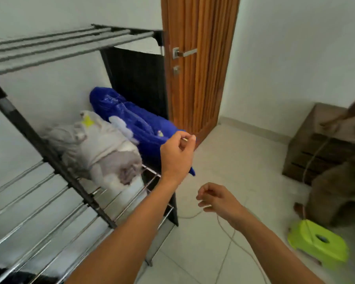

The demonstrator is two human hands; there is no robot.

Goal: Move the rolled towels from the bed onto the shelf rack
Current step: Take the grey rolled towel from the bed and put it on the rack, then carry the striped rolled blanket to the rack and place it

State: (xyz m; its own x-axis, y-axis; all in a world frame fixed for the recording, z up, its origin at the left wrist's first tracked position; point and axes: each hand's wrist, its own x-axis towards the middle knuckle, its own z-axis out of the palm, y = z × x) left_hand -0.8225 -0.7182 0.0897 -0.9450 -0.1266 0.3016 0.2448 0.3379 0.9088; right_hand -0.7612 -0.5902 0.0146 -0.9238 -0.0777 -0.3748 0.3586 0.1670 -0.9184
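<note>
A metal shelf rack [49, 48] with bar shelves fills the left side. On its middle shelf lie a rolled white towel [103, 152] and, beside it to the right, a rolled blue towel [131, 124]. My left hand [177, 154] hovers in front of the blue towel's near end, fingers loosely curled, holding nothing. My right hand [217, 198] hangs lower, over the floor, fingers curled and empty. The bed is out of view.
A wooden door [197, 68] stands behind the rack. A brown cabinet [316, 144] and brown cloth sit at the right. A green plastic stool [318, 242] and a thin cord [230, 238] lie on the white tiled floor.
</note>
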